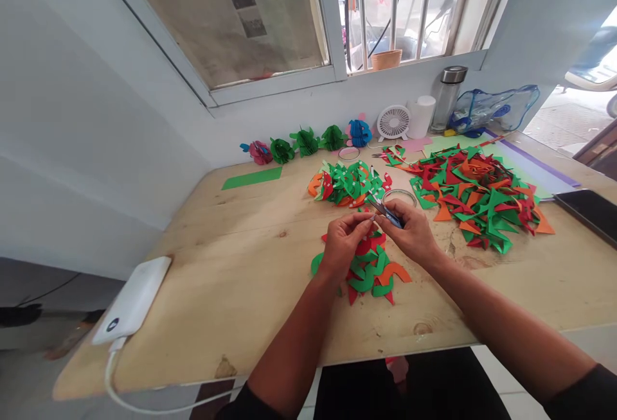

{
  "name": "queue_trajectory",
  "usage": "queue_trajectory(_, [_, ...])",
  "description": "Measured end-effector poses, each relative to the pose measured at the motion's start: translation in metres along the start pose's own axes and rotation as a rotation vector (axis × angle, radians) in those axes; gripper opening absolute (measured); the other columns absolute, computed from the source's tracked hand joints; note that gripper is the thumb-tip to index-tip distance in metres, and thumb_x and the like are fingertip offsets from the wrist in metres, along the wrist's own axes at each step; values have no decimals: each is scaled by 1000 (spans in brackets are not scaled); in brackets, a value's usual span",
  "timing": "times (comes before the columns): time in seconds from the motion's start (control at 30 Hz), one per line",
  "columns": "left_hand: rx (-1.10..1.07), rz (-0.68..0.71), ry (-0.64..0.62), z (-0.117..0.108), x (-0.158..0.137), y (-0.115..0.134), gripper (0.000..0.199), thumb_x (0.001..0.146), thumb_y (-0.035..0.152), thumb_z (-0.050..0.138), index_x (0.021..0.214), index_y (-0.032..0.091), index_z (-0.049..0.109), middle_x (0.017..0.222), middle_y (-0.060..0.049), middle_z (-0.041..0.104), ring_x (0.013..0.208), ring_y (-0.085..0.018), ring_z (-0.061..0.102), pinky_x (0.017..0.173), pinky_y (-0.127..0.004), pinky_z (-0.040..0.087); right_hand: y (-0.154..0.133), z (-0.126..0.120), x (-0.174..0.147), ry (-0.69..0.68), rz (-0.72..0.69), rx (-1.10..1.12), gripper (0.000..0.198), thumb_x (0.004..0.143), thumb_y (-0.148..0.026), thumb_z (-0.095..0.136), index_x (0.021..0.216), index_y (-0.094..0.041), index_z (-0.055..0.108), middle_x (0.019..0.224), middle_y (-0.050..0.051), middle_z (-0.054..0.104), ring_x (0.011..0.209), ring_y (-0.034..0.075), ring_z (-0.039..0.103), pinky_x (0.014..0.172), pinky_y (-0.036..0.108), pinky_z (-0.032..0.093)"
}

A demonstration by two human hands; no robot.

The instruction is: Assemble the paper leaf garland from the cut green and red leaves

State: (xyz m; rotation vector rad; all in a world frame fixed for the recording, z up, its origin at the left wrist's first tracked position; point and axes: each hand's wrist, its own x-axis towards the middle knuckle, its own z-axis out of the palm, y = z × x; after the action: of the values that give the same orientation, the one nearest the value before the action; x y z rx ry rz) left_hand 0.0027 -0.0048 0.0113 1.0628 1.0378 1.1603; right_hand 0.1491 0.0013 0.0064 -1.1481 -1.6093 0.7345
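My left hand is closed in a pinch, its thumb and fingertips on something small and pale that I cannot make out. Tucked in my closed right hand is a pair of scissors with blue handles, the dark blades pointing away to the upper left. The right fingertips meet the left ones at the small piece. Below the hands lies a loose heap of curved green, red and orange paper cutouts, partly hidden by the left hand. Just beyond, a pile of cutouts with small white bits sits beside a tape roll.
At the right spreads a big heap of paper scraps, with a black phone near the edge. Along the wall stand paper pompoms, a small white fan and a glass bottle. A white power bank lies left.
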Motion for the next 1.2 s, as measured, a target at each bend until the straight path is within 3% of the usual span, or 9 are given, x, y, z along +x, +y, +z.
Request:
queue_trajectory(0.23, [-115, -56, 26, 3, 1, -2, 24, 63, 33, 73, 80, 15, 73, 69, -5, 70, 61, -14, 62, 57, -24, 49, -3, 0, 0, -18, 9, -18, 16, 81, -33, 55, 74, -19, 56, 59, -3, 48, 54, 10, 41, 49, 23, 32])
queue_trajectory(0.53, [-241, -83, 43, 6, 2, -1, 24, 60, 30, 73, 77, 13, 73, 74, -8, 72, 68, -18, 66, 66, -28, 51, -6, 2, 0, -48, 57, 43, 24, 82, -42, 54, 74, -20, 56, 60, -2, 52, 54, 11, 43, 49, 24, 35])
queue_trajectory(0.77, [-200, -115, 101, 7, 2, -2, 25, 61, 28, 72, 82, 14, 74, 64, -5, 69, 62, -15, 63, 55, -24, 49, -5, 4, 0, -65, 82, 117, 23, 80, -41, 57, 76, -19, 57, 60, -3, 50, 55, 11, 43, 49, 24, 35])
queue_trajectory(0.97, [-235, -127, 131, 2, 4, 2, 33, 58, 21, 73, 90, 14, 72, 71, -5, 70, 60, -12, 62, 51, -21, 47, -6, 1, 1, -11, 96, 115, 21, 78, -39, 58, 73, -19, 56, 58, -4, 44, 53, 10, 38, 48, 24, 32])
queue_trajectory(1.2, [-153, -95, 25, 0, 1, 3, 24, 61, 24, 73, 84, 14, 73, 74, -6, 70, 62, -14, 62, 49, -20, 47, -7, 0, 3, -25, 112, 134, 22, 78, -40, 58, 72, -19, 55, 57, -3, 46, 53, 10, 40, 48, 24, 32])
